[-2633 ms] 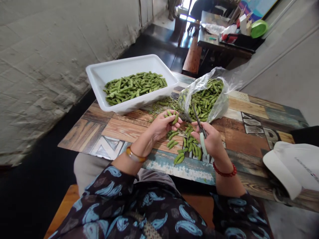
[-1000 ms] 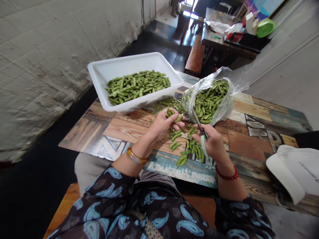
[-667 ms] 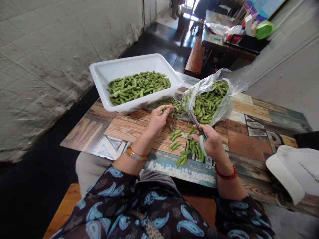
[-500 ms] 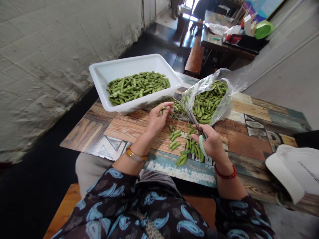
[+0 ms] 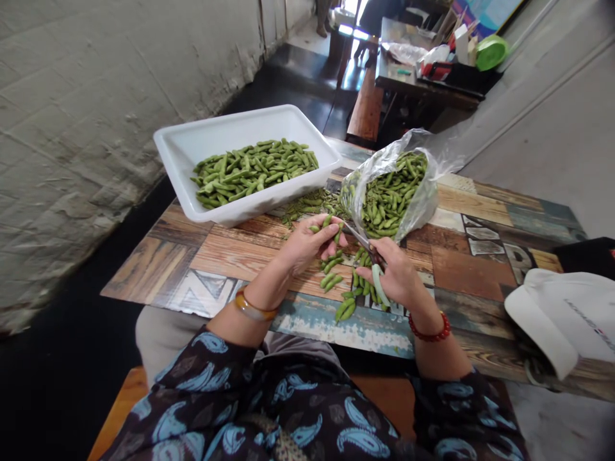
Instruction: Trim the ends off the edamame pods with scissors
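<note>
My left hand (image 5: 311, 242) is closed around a few green soybean pods (image 5: 327, 221), with one pod sticking out between thumb and fingers. In my right hand (image 5: 393, 269) is a pair of scissors (image 5: 377, 275) with pale green handles; their blades point at the pod end by my left fingertips. Loose pods (image 5: 346, 307) lie on the table below both hands. Beyond my right hand, a clear plastic bag (image 5: 353, 192) lies on its side, its mouth toward me, full of pods. A white plastic tub (image 5: 185, 192) with many pods in it stands beyond my left hand.
Stem trimmings (image 5: 307, 206) are strewn between tub and bag on the patchwork-patterned table (image 5: 230, 256). A white cap (image 5: 552, 314) rests at the right edge. Farther back are a wooden bench (image 5: 368, 109) and another table (image 5: 398, 70) with a green lid (image 5: 491, 52).
My left hand has come down and right toward the scissors, and pods now show in its fingers. The scissors' blades have come close to it. The whole view has shifted slightly.
</note>
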`<state>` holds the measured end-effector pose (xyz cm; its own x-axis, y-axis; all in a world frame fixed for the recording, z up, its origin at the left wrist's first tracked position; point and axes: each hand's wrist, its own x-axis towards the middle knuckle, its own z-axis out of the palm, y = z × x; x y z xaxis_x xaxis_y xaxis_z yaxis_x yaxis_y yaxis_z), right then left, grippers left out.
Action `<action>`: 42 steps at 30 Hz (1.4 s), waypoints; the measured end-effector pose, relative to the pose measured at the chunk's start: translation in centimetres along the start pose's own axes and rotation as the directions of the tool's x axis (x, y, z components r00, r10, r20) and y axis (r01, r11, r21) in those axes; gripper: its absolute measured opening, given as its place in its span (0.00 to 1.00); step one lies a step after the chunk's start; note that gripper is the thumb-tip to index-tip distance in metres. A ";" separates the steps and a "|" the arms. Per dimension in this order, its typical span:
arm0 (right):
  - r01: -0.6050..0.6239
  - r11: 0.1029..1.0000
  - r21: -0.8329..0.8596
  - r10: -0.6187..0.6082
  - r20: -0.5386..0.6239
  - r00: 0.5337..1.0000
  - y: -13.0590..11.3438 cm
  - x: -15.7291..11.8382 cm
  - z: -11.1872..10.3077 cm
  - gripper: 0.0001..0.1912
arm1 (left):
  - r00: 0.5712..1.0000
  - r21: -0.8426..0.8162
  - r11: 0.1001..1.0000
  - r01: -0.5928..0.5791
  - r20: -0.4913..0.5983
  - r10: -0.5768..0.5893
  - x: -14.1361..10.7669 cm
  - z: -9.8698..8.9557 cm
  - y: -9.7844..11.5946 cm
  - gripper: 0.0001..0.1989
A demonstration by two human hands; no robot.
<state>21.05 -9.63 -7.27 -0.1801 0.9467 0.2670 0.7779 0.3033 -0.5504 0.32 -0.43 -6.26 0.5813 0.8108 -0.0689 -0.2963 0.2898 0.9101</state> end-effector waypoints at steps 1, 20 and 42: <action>-0.004 1.000 0.002 0.004 0.002 1.000 0.0 0.0 0.0 0.23 | 1.000 0.001 1.000 0.004 0.008 -0.004 0.0 0.0 -0.1 0.18; -0.020 1.000 0.000 0.020 0.008 1.000 -0.1 0.0 0.3 0.25 | 0.995 0.019 0.999 0.028 0.090 -0.029 -0.4 0.5 -0.6 0.18; 0.029 1.000 -0.003 -0.029 0.045 0.999 0.4 0.0 -0.2 0.22 | 0.967 0.138 0.989 0.060 0.238 -0.092 -0.6 0.3 -0.7 0.20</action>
<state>21.45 -9.54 -7.32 -0.2296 0.9413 0.2474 0.7740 0.3307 -0.5400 0.34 -1.28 -6.74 0.7698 0.6361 -0.0531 -0.1536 0.2654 0.9518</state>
